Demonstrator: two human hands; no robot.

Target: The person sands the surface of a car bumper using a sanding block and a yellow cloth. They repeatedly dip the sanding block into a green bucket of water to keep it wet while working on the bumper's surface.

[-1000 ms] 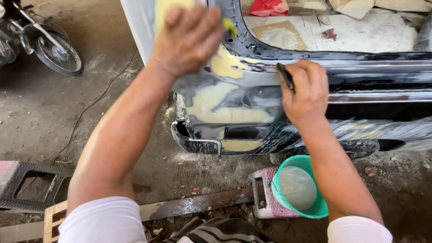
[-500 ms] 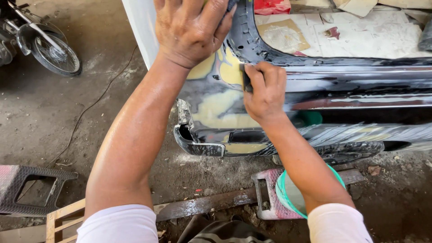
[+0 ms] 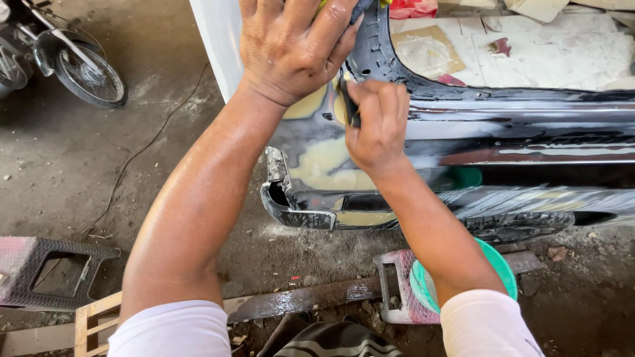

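A glossy black car body panel (image 3: 503,139) with pale yellow filler patches (image 3: 327,162) lies across the middle of the head view. My left hand (image 3: 291,43) rests on its upper left corner, fingers closed over something yellow-green that is mostly hidden. My right hand (image 3: 377,122) presses a small dark sanding piece (image 3: 349,106) against the panel just beside the left hand. Both forearms reach up from white sleeves at the bottom.
A green bucket (image 3: 506,271) stands on a pink crate (image 3: 397,291) below the panel. A motorcycle wheel (image 3: 83,69) is at top left, a dark plastic frame (image 3: 56,274) at bottom left, a wet metal bar (image 3: 304,297) on the dirt floor.
My right hand has slid leftward along the panel until it sits next to my left hand. The view has shifted closer and slightly left.
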